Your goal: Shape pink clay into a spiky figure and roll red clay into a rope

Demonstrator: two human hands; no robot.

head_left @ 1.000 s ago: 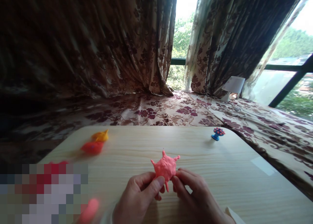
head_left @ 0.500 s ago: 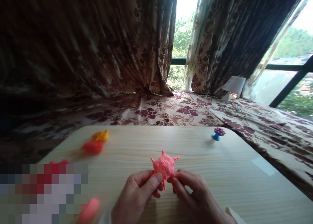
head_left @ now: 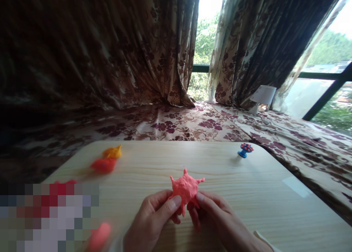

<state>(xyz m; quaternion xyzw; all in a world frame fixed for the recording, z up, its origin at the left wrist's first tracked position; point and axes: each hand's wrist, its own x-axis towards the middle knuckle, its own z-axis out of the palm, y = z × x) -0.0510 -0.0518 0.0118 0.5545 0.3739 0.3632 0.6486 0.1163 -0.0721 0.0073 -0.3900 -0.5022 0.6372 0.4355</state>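
Note:
A pink clay piece [head_left: 184, 187], with a lumpy round body and several thin points like a star, is held above the table [head_left: 148, 160]. My left hand [head_left: 155, 211] pinches its lower left side between thumb and fingers. On the lower right, my right hand [head_left: 213, 211] is closed on one of its points, thumb on top and fingers underneath. One point hangs down between the two hands. Parts of the clay's lower edge are hidden by my fingers.
A blue stand with a red-dotted top [head_left: 244, 150] stands at the back right. Yellow clay [head_left: 112, 151] and red clay [head_left: 103, 165] lie at the back left. A blurred pink lump [head_left: 101, 234] is at the front left, beside a pixelated area. A white lamp [head_left: 263, 95] stands beyond the table.
My right thumb has moved up onto the pink clay's lower right point, and the right fingers have spread beneath it. The clay has turned slightly. My left hand keeps its pinch.

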